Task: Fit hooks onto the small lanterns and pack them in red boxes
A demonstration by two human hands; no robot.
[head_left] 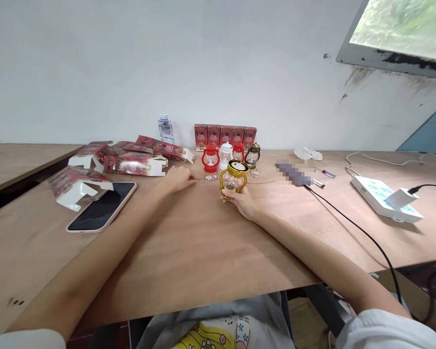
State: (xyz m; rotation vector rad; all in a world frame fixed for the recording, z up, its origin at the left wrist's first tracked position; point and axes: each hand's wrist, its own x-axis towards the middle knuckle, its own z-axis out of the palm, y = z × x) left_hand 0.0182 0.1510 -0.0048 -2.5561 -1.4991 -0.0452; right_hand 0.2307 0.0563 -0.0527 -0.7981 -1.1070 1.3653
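Note:
A small gold lantern [233,179] with a clear globe is in my right hand [242,202], whose fingers wrap round its lower part. The lantern is tilted, and its round end with a white disc faces up. My left hand [178,178] rests low over the table, fingers closed. At its fingertips shows a thin bent wire [200,183]. Just behind the gold lantern stand a red lantern [210,159], a white lantern [225,156], another red lantern [239,152] and a dark bronze lantern [253,156]. Small metal bits [212,178] lie in front of them.
Several red boxes [220,135] stand against the wall beside a water bottle [165,130]. Opened boxes [131,164] and a phone [101,208] lie left. To the right are a blurred dark object [294,174], a screwdriver [327,173], crumpled tissue [308,153] and a power strip [380,196].

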